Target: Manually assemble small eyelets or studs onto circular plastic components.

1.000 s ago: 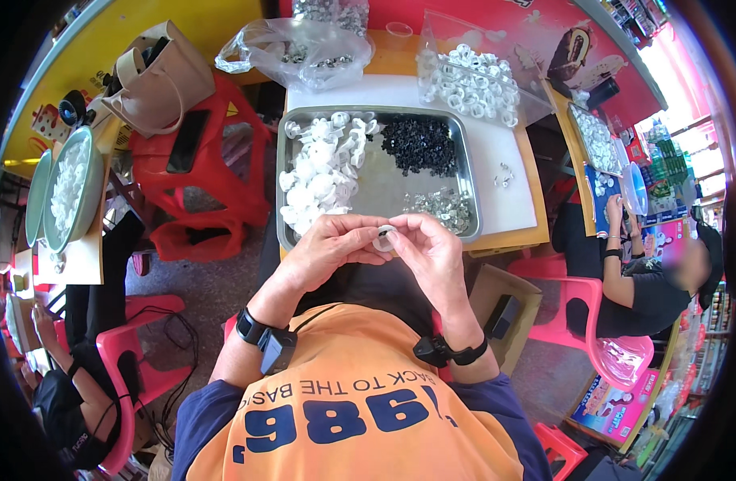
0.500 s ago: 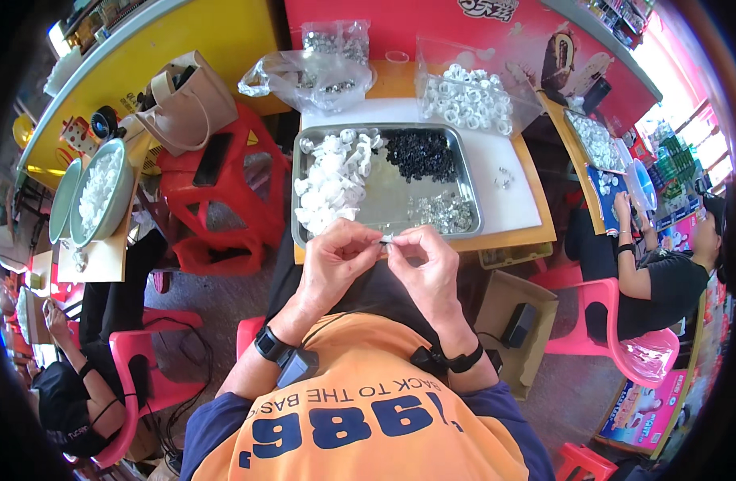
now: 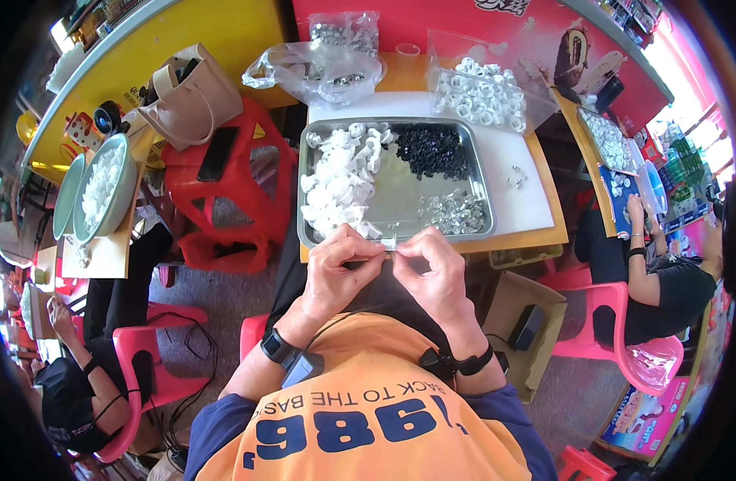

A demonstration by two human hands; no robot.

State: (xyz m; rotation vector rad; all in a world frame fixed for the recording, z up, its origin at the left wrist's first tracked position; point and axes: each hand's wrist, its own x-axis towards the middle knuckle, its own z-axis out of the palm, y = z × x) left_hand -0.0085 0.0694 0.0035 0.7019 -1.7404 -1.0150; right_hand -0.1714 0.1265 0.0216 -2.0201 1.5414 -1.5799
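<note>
A wooden surface (image 3: 536, 238) bore a white sheet (image 3: 522, 215) and a metal tray (image 3: 397, 183) of white parts (image 3: 340, 180), black pieces (image 3: 434, 152) and clear ones (image 3: 454, 212). A red stool (image 3: 193, 183) stood to its left. The small whitish piece (image 3: 390, 241), its shape mostly hidden, was near the tray's near rim, in a narrow, pinching grip between left hand (image 3: 338, 271) and right hand (image 3: 434, 271).

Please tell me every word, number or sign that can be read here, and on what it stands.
I will not copy printed text, only say where it stands.
Orange shirt: large dark digits and letters, legible, upside down.
Red wall panel: lettering cut by the top edge.
Yellow wall panel: too small to read.
Pink poster, lower right: too small to read.
</note>
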